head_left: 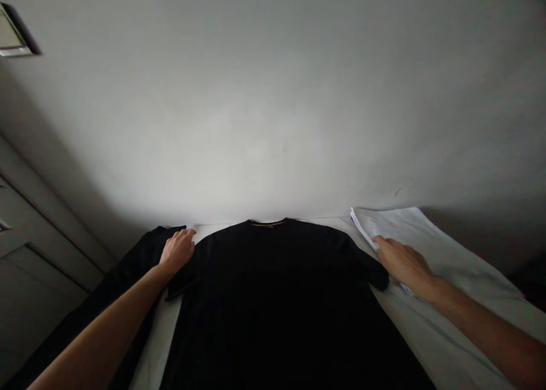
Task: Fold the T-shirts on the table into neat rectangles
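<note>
A black T-shirt [273, 299] lies spread, front up, on a pale surface [156, 344]. Its neckline sits at the surface's far edge, just beside the grey-white wall [273, 117]; its lower part runs out of view. A narrow pale strip separates its body from a dark garment [143, 256] on the left, and a wider, creased stretch opens on the right.

The left hand [177, 250] is over the dark garment's inner edge, its fingers loosely extended, beside the shirt's sleeve. The right hand [405, 262] rests at the near edge of a white cloth [409, 225], just beyond the other sleeve; whether its fingers pinch the cloth cannot be told.

The shirt is matt and smooth, with short sleeves angled outward and a thin light band inside the collar. The white cloth is flat, with layered, straight edges. Panelled woodwork [38, 299] stands at left, below a blurred, pale-faced rectangular object [12, 34].
</note>
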Motion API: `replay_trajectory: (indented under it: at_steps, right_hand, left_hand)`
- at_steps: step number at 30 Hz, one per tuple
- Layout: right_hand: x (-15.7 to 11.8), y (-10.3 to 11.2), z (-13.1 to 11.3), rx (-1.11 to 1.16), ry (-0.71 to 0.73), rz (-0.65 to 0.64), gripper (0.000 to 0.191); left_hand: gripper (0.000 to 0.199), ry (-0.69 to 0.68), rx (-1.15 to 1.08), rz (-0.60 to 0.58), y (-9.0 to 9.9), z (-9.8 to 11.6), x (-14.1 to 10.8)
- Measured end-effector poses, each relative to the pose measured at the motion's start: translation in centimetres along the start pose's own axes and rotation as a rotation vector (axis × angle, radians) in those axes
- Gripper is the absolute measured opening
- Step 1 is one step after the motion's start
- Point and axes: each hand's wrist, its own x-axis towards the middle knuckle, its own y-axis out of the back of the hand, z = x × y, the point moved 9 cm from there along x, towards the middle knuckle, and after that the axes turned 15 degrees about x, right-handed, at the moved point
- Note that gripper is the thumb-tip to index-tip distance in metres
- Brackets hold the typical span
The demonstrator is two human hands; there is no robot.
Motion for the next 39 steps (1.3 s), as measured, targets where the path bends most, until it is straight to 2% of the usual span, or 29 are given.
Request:
replay_trajectory:
  at_steps: [2, 4, 7, 9, 11, 14, 16, 19, 22, 25, 27, 29, 31, 34, 36, 39]
  right_hand:
    - [1.9, 0.0, -3.8, 0.031, 0.119, 0.001, 0.034]
    - [4.2, -1.1, -8.0, 0.079, 0.232, -0.042, 0.038]
    - [7.1, -4.2, -13.9, 0.157, 0.372, -0.140, 0.045]
    - [8.2, -6.7, -16.2, 0.189, 0.408, -0.215, 0.049]
    - [8.5, -9.1, -16.3, 0.175, 0.359, -0.311, 0.061]
    - [7.9, -11.7, -13.9, 0.142, 0.237, -0.445, 0.091]
    - [7.4, -12.3, -12.2, 0.153, 0.204, -0.487, 0.108]
    - [7.5, -12.3, -10.4, 0.162, 0.156, -0.506, 0.119]
    - [8.3, -12.1, -10.1, 0.134, 0.093, -0.524, 0.121]
    - [9.1, -11.4, -11.1, 0.097, 0.073, -0.510, 0.114]
    - [9.1, -10.2, -12.0, 0.098, 0.093, -0.457, 0.103]
    - [8.4, -8.2, -12.2, 0.114, 0.123, -0.340, 0.087]
    - [6.0, -5.7, -11.8, 0.138, 0.167, -0.190, 0.074]
    - [-1.0, -3.2, -10.1, 0.201, 0.256, -0.059, 0.067]
    - [-6.8, -3.2, -8.8, 0.257, 0.295, -0.095, 0.067]
    - [-14.3, -5.0, -7.1, 0.299, 0.272, -0.268, 0.070]
  left_hand:
    - [0.042, -0.104, -0.053, 0.014, -0.3, 3.6, 1.7]
    - [0.043, -0.193, -0.097, 0.012, -0.9, 7.4, 3.4]
    - [0.050, -0.281, -0.136, 0.003, -2.1, 12.6, 4.9]
    - [0.058, -0.292, -0.144, -0.040, -3.4, 14.6, 4.8]
    - [0.069, -0.270, -0.133, -0.106, -4.7, 15.1, 4.0]
    - [0.080, -0.240, -0.111, -0.144, -5.8, 14.5, 2.6]
    - [0.083, -0.252, -0.111, -0.136, -5.8, 14.4, 2.1]
    - [0.086, -0.280, -0.123, -0.145, -5.8, 15.1, 2.5]
    - [0.087, -0.271, -0.134, -0.152, -5.9, 16.0, 3.9]
    - [0.083, -0.266, -0.137, -0.160, -5.7, 16.3, 5.1]
    - [0.078, -0.254, -0.157, -0.151, -5.0, 15.9, 5.4]
    - [0.070, -0.222, -0.189, -0.091, -3.5, 15.0, 4.8]
    - [0.065, -0.217, -0.203, -0.017, -2.0, 13.9, 2.5]
    - [0.063, -0.283, -0.170, 0.014, -1.7, 12.3, -4.3]
    - [0.064, -0.327, -0.143, 0.034, -2.6, 11.0, -10.2]
    - [0.071, -0.379, -0.126, 0.048, -4.6, 9.4, -18.5]
